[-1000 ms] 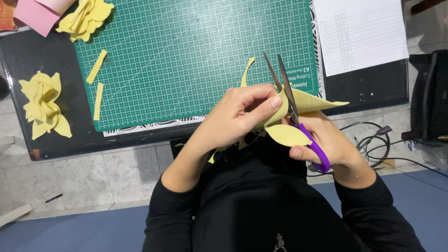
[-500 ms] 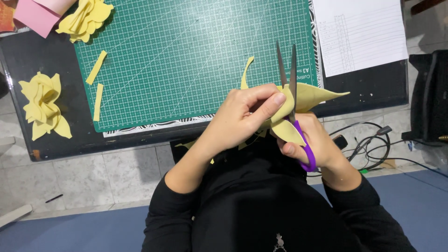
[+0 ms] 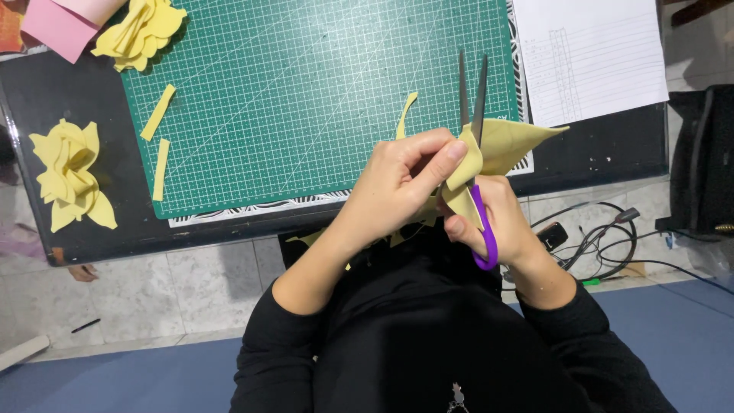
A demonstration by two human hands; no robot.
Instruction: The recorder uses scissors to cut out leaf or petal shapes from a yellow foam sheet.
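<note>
Nearest to us, our right hand (image 3: 501, 222) gripped the purple plastic loop handle of the scissors (image 3: 475, 138), its fingers curled through and around the loop. The two slim grey metal blades pointed toward the far edge of the bench, parted only a little, with the yellow foam piece (image 3: 505, 145) between them near the pivot. Our left hand (image 3: 401, 187) pinched that piece, thumb and forefinger pressed together on its soft, matte near fold. The piece was leaf-shaped, tapering to a sharp tip pointing toward the bench's right edge, and it was held in the air over the near edge of the bench, above the corner of the green cutting mat (image 3: 306, 99).

The mat was smooth, gridded with pale lines, and lay on the dark bench (image 3: 84, 245). On it lay two short yellow strips (image 3: 159, 145) near its left edge and a curved sliver (image 3: 405, 115) just beyond our left hand. A layered yellow foam flower (image 3: 70, 174) sat by the bench's left edge, another flower (image 3: 141, 32) at the far left corner of the mat beside pink sheets (image 3: 65, 23). A lined white sheet (image 3: 589, 53) lay at the far right.

Compared with half a second before, the blades had closed further and stood more upright.
</note>
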